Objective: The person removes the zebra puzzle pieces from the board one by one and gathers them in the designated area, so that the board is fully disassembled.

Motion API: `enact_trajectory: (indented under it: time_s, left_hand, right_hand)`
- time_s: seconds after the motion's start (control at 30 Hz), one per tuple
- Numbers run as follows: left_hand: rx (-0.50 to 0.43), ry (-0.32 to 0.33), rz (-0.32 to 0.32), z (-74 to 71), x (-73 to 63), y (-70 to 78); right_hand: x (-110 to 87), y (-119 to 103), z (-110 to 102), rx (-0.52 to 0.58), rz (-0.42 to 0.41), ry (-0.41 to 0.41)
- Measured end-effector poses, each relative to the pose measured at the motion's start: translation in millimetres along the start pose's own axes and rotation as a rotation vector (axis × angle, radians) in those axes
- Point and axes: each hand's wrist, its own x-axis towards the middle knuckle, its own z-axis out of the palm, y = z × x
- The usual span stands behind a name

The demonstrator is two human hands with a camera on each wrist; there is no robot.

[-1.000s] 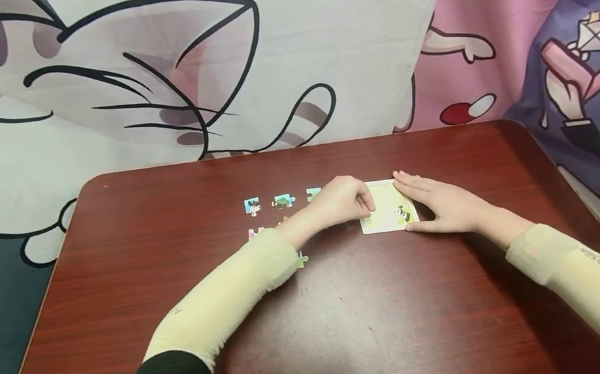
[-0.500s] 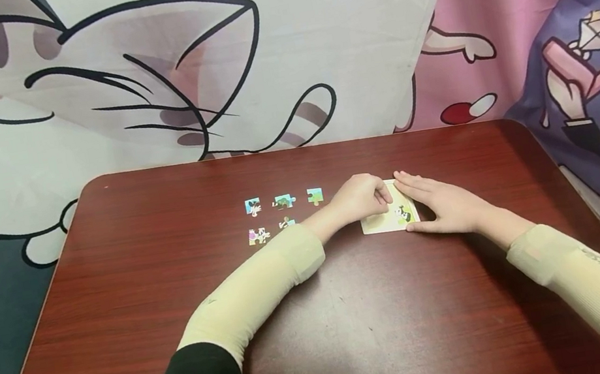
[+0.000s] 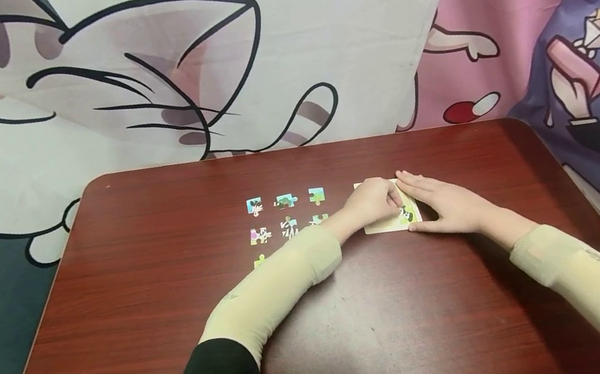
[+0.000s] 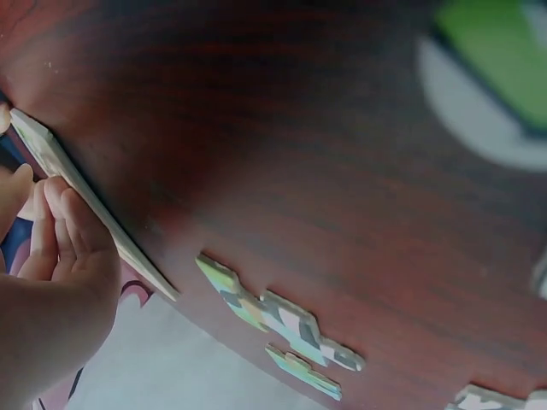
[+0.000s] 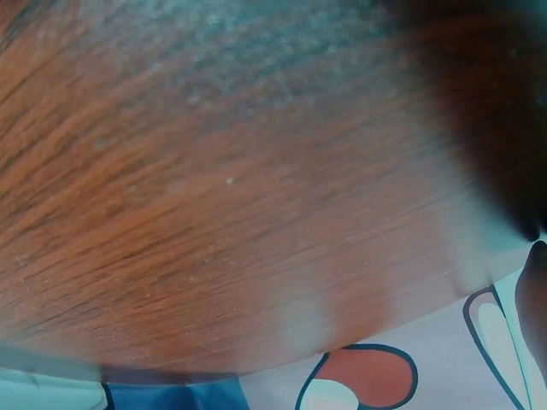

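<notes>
A pale yellow puzzle tray (image 3: pixel 383 226) with a light rim lies flat on the table, a small black-and-white figure (image 3: pixel 406 214) near its lower right corner. Over it reaches my left hand (image 3: pixel 371 199), fingers curled in and fingertips beside that figure. In the left wrist view the left hand (image 4: pixel 81 248) bends its fingers towards the thumb, above the tray's edge (image 4: pixel 144 266); I cannot tell whether it pinches anything. My right hand (image 3: pixel 447 205) rests along the tray's right side with straight fingers, thumb near the lower corner.
Left of the tray lie loose jigsaw pieces in rows: a blue one (image 3: pixel 254 206), a green one (image 3: pixel 316 195), a pink-and-white one (image 3: pixel 260 236) and several others. The left sleeve (image 3: pixel 290 268) covers part of the lowest row. A printed cloth (image 3: pixel 358 38) hangs behind the table.
My left hand has slid right across the tray towards the small figure, and its sleeve has uncovered more jigsaw pieces. My right hand has stayed at the tray's side.
</notes>
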Motion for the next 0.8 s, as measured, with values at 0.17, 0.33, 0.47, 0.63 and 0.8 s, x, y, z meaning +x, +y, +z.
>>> enact_trajectory:
  time_s: [0.17, 0.33, 0.47, 0.63, 0.8]
  left_hand:
    - [0.025, 0.014, -0.011, 2.9, 3.3, 1.0]
    - [0.036, 0.02, -0.015, 2.5, 1.4, 3.3]
    - [0.05, 0.011, -0.018, 3.8, 1.7, 4.8]
    - [0.07, -0.003, -0.015, 5.2, 1.8, 5.4]
    - [0.09, -0.002, -0.024, 6.5, 1.5, 5.0]
  right_hand:
    - [-0.9, 1.2, 1.4, 0.0, -0.011, 0.017]
    - [-1.3, 2.3, 2.5, -0.005, -0.017, 0.025]
    - [-2.4, 1.7, 0.7, -0.005, -0.007, 0.023]
    - [-1.6, -0.2, -0.5, 0.001, 0.005, 0.01]
    - [-0.6, -1.6, 0.2, -0.007, -0.002, 0.017]
